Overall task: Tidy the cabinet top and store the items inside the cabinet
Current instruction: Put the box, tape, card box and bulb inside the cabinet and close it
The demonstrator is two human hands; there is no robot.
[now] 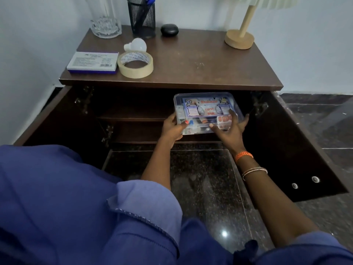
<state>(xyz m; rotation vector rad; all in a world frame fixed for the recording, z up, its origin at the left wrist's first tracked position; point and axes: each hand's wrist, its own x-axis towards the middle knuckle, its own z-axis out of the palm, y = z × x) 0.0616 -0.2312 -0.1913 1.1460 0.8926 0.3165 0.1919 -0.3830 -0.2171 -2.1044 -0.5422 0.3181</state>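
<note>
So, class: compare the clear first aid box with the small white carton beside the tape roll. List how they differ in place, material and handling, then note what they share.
1. The first aid box is at the open cabinet's shelf; the white carton lies on the cabinet top.
2. The first aid box is clear plastic, contents visible; the white carton is opaque.
3. The left hand and right hand grip the box; nothing touches the carton.
Both are flat, rectangular and labelled.

I saw dim, soft room light; the cabinet interior [133, 111] lay in deep shadow, a glare spot shone on the floor [224, 233], and edges bowed.
</note>
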